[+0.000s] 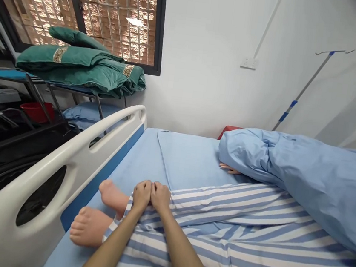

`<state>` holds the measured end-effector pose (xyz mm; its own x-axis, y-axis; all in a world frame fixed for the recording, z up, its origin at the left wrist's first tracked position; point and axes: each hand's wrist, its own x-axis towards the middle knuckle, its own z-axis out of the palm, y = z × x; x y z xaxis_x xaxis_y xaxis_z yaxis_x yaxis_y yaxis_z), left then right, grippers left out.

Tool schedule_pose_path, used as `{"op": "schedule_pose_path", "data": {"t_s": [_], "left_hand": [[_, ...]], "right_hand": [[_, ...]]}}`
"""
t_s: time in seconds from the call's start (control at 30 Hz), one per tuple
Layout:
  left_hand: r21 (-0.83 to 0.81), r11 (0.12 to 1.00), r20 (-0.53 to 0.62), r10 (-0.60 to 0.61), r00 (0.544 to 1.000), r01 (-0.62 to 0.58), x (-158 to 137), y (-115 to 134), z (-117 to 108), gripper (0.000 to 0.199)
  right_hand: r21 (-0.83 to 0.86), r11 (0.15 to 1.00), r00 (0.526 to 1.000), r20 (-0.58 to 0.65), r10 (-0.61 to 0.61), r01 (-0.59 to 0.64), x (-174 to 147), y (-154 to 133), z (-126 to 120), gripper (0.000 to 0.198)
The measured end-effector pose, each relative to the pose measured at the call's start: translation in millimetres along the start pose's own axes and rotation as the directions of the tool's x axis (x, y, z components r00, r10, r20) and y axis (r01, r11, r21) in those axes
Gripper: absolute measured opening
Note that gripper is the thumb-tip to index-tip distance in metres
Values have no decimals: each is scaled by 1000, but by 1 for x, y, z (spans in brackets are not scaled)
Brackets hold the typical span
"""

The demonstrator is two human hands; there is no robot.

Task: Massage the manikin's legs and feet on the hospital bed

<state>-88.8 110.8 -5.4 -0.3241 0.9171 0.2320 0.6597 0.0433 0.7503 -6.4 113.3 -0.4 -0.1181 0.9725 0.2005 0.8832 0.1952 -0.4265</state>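
A manikin-like figure in blue-and-white striped trousers lies on the bed, its smooth feet bare toward the headboard-style end panel. My left hand and my right hand rest side by side on the lower part of the far leg, thumbs nearly touching. Both sets of fingers curl over that trouser leg, closed around it, with the fingertips hidden on the far side. My forearms cross above the nearer leg. A blue quilt covers the upper body, and one hand of the figure pokes out beneath it.
A white bed end panel rises left of the feet. Beyond it, green folded bedding lies on a rack by the barred window, with a red basin lower down. An IV pole stands behind the bed near the wall.
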Motion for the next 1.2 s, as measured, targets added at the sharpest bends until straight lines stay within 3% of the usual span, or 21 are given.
{"op": "schedule_pose_path", "data": {"t_s": [0.13,0.23,0.43,0.57,0.77,0.9,0.97,1.1,1.2], "left_hand": [[157,987,31,21,999,-25,-3,4,-1,37],[221,975,79,-3,997,-15,-7,5,0,39],[280,960,36,-38,999,26,-8,6,1,35],[269,963,88,-48,995,23,-4,10,-1,33],[141,986,-82,-77,994,88,17,35,-8,22],[203,972,-128,-89,988,114,13,39,0,24],[316,943,-72,-89,993,108,4,34,8,29],[505,862,93,-23,995,-27,-10,24,18,35],[544,838,105,-21,994,-40,-10,23,18,36]], "right_hand": [[152,987,999,-22,-50,52,9,-6,-16,48],[120,982,987,-83,-139,148,17,-9,-29,48],[67,998,998,-54,-13,17,18,1,-16,48],[127,992,998,-55,-8,15,19,7,-8,50],[181,983,998,-57,37,-26,23,9,-13,54],[227,973,994,-94,63,-40,26,14,-10,56],[244,969,992,-112,63,-34,27,17,-8,56],[242,970,991,-120,57,-26,28,20,-3,55],[234,972,992,-121,43,-14,27,20,-2,52]]}}
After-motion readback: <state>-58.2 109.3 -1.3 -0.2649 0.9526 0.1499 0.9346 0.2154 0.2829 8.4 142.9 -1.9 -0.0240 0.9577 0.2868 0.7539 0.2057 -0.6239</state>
